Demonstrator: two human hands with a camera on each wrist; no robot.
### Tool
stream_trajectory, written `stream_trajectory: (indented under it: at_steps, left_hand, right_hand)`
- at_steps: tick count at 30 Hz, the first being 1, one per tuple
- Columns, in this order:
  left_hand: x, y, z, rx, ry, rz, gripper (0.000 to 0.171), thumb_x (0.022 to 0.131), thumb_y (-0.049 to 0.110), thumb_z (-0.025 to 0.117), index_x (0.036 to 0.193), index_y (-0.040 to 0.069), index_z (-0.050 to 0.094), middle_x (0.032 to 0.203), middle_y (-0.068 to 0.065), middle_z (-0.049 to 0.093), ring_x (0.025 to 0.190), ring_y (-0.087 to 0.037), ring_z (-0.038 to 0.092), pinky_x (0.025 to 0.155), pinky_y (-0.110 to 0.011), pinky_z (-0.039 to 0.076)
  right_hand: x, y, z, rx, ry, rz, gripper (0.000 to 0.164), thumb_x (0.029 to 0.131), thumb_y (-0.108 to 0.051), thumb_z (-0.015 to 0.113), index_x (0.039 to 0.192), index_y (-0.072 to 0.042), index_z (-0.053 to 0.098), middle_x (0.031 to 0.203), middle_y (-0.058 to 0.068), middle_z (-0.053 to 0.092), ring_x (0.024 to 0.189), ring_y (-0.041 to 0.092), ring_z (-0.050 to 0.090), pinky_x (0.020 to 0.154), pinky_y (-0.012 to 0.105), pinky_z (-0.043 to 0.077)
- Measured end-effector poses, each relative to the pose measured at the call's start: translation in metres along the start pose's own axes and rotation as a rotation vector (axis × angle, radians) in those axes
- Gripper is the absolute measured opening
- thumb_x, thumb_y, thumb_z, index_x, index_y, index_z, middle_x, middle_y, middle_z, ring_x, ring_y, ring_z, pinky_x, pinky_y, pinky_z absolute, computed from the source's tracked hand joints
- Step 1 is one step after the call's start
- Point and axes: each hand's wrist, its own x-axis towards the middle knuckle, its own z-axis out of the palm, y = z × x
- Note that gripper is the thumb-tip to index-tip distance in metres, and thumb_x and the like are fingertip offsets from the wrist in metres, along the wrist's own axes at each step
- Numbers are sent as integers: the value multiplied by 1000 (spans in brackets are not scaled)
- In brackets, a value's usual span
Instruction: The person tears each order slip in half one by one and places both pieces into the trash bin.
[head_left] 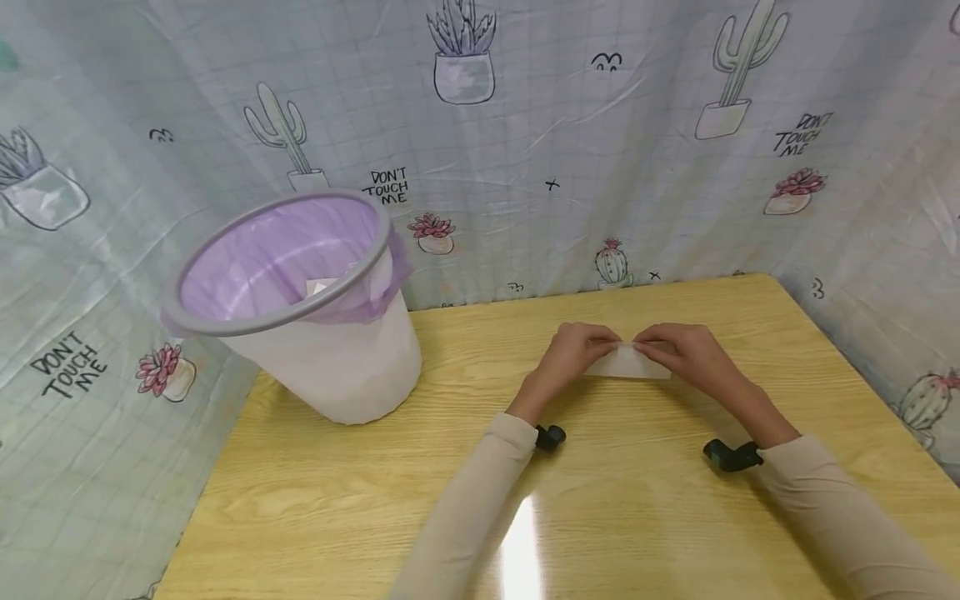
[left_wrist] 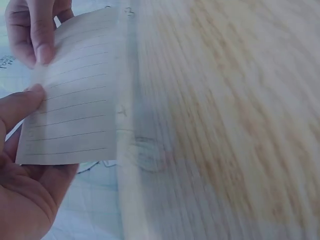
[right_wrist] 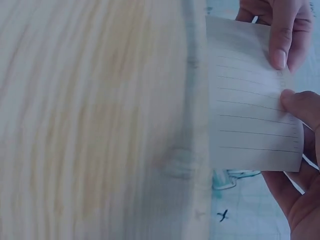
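A small sheet of lined paper (head_left: 628,363) is held up over the far part of the wooden table. My left hand (head_left: 570,353) pinches its top edge between thumb and fingers. Close beside it, my right hand (head_left: 688,353) pinches the same edge, the two thumbs a short gap apart. In the left wrist view the lined paper (left_wrist: 75,95) shows ruled lines and bows slightly, with fingers behind it. The right wrist view shows the paper (right_wrist: 250,100) with the thumbs on its near face.
On the left of the table (head_left: 315,508) stands a white bin (head_left: 352,375) with a grey rim and a purple liner; a pale piece of paper (head_left: 319,286) lies inside. A cactus-print curtain (head_left: 525,167) hangs behind the table and at its sides.
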Motion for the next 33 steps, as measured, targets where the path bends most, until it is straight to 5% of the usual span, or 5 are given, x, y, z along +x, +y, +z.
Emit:
stream_trajectory:
  at_steps: [5,16,25,33]
  left_hand:
    - [-5,3,-3,-87,82,27,18,98,25,69,104,14,81,101,4,78,90,2,68,78,-10,49]
    - [-14,6,-14,-159,160,50,18,97,22,69,105,12,81,101,0,78,88,2,69,76,-11,51]
    - [-19,15,-34,-238,244,60,17,95,19,72,104,8,82,101,-4,79,90,-2,72,77,-16,55]
    - [-23,21,-44,-269,306,103,15,93,17,74,101,6,82,99,-5,79,89,-5,73,73,-18,56]
  right_hand:
    - [3,-5,1,33,68,2,15,87,-6,80,98,-14,79,91,-2,77,76,15,70,68,19,50]
    - [17,-17,-8,29,84,-52,19,84,-4,81,100,-13,80,92,0,77,75,16,71,64,33,55]
    - [33,-26,-9,102,143,-64,20,83,-2,82,100,-12,81,92,0,78,73,14,72,71,10,49]
    - [41,-38,-14,172,145,-2,14,87,-4,79,97,-14,80,90,0,77,73,8,70,67,13,48]
